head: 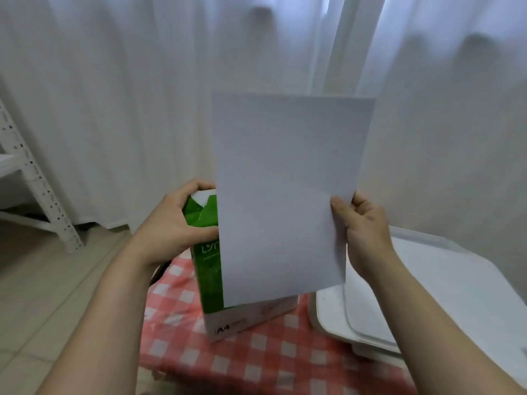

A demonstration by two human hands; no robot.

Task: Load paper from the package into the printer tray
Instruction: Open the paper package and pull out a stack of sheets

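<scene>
Head view is showing, nearest, a counter (288, 374) under a red-and-white checked cloth (182, 349), with a flat white plastic printer (427, 283) sitting closed at its right side and a tall green-and-white A4 paper package (207, 269) standing on end just left of it. The left hand (174, 223) is gripping the package's torn-open top with curled fingers, while the right hand (366, 232) is pinching the right edge of plain white paper (288, 189), holding it upright in front of the package. Behind, a sheer white curtain (137, 95) is hanging and a white perforated metal shelf (31, 178) is standing far left.
</scene>
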